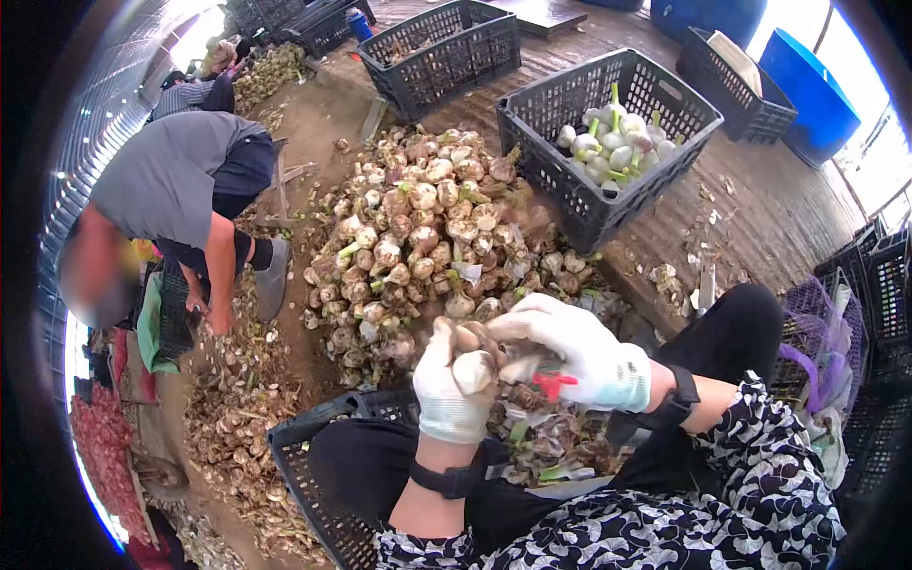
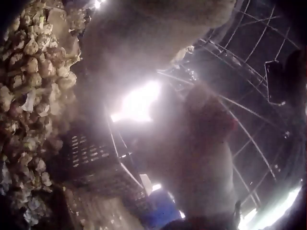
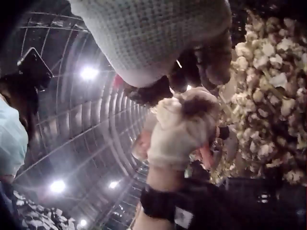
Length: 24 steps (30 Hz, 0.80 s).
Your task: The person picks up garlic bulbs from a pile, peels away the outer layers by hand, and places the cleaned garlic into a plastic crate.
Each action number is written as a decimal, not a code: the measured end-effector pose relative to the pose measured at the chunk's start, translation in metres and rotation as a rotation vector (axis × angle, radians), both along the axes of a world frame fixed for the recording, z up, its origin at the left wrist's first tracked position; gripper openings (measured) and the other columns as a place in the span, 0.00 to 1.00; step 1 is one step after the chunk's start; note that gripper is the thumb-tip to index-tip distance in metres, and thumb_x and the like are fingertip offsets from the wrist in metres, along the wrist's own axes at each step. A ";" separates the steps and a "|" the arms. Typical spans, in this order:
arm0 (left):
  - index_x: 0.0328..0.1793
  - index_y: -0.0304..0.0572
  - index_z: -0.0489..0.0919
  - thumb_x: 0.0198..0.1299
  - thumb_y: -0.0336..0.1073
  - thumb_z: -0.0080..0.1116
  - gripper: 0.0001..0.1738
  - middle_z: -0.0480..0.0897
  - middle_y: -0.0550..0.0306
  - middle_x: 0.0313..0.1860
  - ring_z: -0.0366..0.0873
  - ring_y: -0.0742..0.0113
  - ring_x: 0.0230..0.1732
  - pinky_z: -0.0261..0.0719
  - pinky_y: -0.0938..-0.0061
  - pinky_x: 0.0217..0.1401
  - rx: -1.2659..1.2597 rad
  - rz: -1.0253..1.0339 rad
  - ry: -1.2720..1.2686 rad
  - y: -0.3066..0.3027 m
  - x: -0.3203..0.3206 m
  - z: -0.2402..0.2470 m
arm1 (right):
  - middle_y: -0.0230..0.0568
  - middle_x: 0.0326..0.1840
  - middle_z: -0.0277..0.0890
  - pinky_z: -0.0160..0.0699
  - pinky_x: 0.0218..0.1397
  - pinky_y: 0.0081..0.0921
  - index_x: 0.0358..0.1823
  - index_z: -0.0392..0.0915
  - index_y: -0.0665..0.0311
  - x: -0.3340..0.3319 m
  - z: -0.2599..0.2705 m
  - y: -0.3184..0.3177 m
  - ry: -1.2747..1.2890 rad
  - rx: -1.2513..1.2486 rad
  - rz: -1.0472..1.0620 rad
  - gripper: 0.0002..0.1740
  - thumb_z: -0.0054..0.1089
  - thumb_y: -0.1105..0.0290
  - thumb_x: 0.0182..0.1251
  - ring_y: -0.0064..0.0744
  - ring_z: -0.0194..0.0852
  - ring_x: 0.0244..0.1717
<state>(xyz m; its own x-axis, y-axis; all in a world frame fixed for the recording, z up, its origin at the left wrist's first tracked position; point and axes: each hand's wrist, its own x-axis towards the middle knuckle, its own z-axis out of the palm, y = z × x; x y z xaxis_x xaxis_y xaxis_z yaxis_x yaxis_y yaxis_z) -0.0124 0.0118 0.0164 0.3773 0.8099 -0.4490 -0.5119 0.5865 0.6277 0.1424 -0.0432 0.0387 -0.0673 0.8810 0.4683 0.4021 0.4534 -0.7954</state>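
Note:
In the head view my gloved left hand (image 1: pixel 442 394) grips a whitish garlic bulb (image 1: pixel 472 371) over my lap. My gloved right hand (image 1: pixel 594 356) reaches in from the right, its curled fingers right at the left hand's fingertips. Under its palm shows a small item with a bright red part (image 1: pixel 554 383), mostly hidden by the glove; I cannot tell its kind. Dark, soiled fingertips (image 3: pixel 216 62) of the right glove overlap the left hand in the right wrist view. The left wrist view is dim and hazy. Ahead lies a big heap of garlic bulbs (image 1: pixel 408 228).
A black crate (image 1: pixel 608 204) holding cleaned white bulbs stands beyond the heap, another crate (image 1: pixel 446 81) behind it. Peelings (image 1: pixel 541 442) lie below my hands, beside a crate edge (image 1: pixel 294 442). A person (image 1: pixel 171 180) bends over at left. Purple netting (image 1: pixel 822 332) lies at right.

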 end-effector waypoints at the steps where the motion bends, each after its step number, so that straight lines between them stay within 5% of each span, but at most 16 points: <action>1: 0.30 0.44 0.72 0.67 0.46 0.46 0.17 0.76 0.57 0.26 0.77 0.63 0.26 0.78 0.72 0.26 -0.041 -0.023 -0.015 -0.002 0.004 0.003 | 0.43 0.36 0.73 0.74 0.41 0.34 0.38 0.76 0.63 -0.002 -0.001 0.002 0.017 0.033 0.019 0.12 0.64 0.70 0.52 0.45 0.73 0.40; 5: 0.28 0.44 0.73 0.67 0.45 0.46 0.18 0.76 0.56 0.25 0.78 0.61 0.27 0.79 0.70 0.29 -0.080 0.029 -0.084 0.002 0.003 -0.013 | 0.43 0.36 0.72 0.74 0.38 0.35 0.35 0.75 0.60 -0.001 -0.016 0.003 -0.195 0.170 0.009 0.12 0.63 0.70 0.47 0.45 0.73 0.37; 9: 0.23 0.44 0.74 0.67 0.47 0.45 0.22 0.76 0.52 0.27 0.61 0.66 0.21 0.59 0.70 0.22 -0.309 0.173 -0.235 0.014 -0.001 0.008 | 0.38 0.29 0.70 0.74 0.32 0.34 0.29 0.74 0.58 -0.023 -0.035 -0.033 -0.305 -0.168 0.363 0.06 0.58 0.71 0.47 0.44 0.73 0.34; 14: 0.31 0.43 0.74 0.69 0.45 0.42 0.18 0.78 0.54 0.28 0.75 0.67 0.20 0.72 0.76 0.18 -0.061 0.010 0.055 0.004 -0.002 0.004 | 0.43 0.35 0.72 0.74 0.39 0.32 0.35 0.76 0.62 0.001 -0.005 0.003 -0.049 0.045 0.000 0.09 0.64 0.68 0.55 0.46 0.73 0.38; 16: 0.34 0.42 0.74 0.68 0.47 0.45 0.17 0.76 0.57 0.28 0.75 0.71 0.26 0.74 0.78 0.28 -0.090 -0.167 0.025 0.009 -0.006 -0.011 | 0.42 0.38 0.72 0.74 0.42 0.32 0.38 0.76 0.61 -0.002 0.009 0.005 -0.006 0.053 0.070 0.11 0.63 0.71 0.52 0.46 0.73 0.40; 19: 0.36 0.41 0.74 0.68 0.46 0.46 0.16 0.77 0.57 0.29 0.76 0.72 0.28 0.75 0.79 0.30 -0.103 -0.225 -0.096 0.006 -0.006 -0.015 | 0.44 0.39 0.72 0.74 0.45 0.34 0.42 0.75 0.60 0.000 -0.008 0.008 -0.097 0.119 0.195 0.19 0.59 0.76 0.43 0.45 0.73 0.43; 24: 0.29 0.44 0.74 0.68 0.45 0.46 0.18 0.78 0.56 0.29 0.77 0.66 0.29 0.77 0.71 0.32 -0.131 0.057 -0.011 0.005 -0.002 0.001 | 0.43 0.36 0.72 0.74 0.41 0.35 0.36 0.74 0.62 -0.014 -0.023 -0.005 -0.085 0.185 0.106 0.13 0.60 0.75 0.46 0.47 0.72 0.39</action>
